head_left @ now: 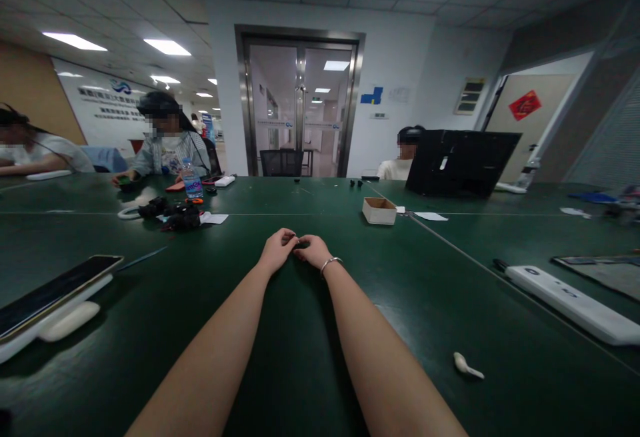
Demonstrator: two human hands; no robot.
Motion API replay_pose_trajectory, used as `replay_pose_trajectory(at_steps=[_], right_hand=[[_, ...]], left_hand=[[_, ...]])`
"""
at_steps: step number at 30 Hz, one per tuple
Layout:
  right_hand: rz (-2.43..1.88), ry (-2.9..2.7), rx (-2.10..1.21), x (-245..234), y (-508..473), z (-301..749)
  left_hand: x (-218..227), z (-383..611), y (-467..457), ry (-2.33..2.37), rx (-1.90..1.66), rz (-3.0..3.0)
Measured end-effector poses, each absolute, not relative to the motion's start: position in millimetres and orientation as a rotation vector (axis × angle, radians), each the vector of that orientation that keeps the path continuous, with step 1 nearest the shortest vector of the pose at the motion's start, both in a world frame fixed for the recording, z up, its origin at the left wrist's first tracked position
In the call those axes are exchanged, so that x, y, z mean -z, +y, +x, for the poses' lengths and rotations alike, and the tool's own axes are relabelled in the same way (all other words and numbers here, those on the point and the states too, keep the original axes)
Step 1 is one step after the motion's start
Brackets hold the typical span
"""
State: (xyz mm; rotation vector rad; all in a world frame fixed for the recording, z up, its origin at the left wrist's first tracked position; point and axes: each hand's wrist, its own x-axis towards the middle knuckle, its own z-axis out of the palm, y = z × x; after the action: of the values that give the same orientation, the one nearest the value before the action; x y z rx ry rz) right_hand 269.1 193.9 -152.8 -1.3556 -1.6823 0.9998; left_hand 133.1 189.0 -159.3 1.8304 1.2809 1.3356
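Note:
Both my arms reach forward over a dark green table (310, 357). My left hand (278, 248) and my right hand (313, 249) meet at the fingertips in the middle of the table. Between the fingertips they pinch a small dark object (299, 244), too small to identify. A silver bracelet (330, 262) circles my right wrist. Beyond the hands to the right stands a small open cardboard box (379, 210).
A phone (50, 290) lies on a white stand at the left edge. A white power strip (570, 302) lies at right, a small white piece (466, 365) near right. A pile of black parts (173, 213), a water bottle (191, 180) and a black laptop (460, 162) stand farther off. Three people sit at the far side.

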Motion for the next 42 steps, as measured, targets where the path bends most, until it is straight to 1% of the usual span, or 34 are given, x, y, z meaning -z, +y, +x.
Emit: replay_pose_trajectory(at_steps=[6,10,15,22,42], right_hand=[[-1.172,-1.595,-1.099,154.0,194.2,273.4],[-1.126,-1.528,-1.212,154.2,195.3,276.6],[-1.023,-1.404,-1.332,153.6,194.9,281.2],[-0.947,-1.157,-1.435,149.4,191.0,285.7],[-0.851,-1.141,-1.490,146.3,184.8,293.1]], left_hand=[[161.4,129.1,191.3,1.255,-1.373,1.692],[161.9,128.0,192.2,1.168,-1.356,1.572],[159.7,126.9,190.1,1.104,-1.291,1.597],[159.5,125.7,189.4,1.124,-1.306,1.554],[158.0,125.4,188.0,1.182,-1.265,1.543]])
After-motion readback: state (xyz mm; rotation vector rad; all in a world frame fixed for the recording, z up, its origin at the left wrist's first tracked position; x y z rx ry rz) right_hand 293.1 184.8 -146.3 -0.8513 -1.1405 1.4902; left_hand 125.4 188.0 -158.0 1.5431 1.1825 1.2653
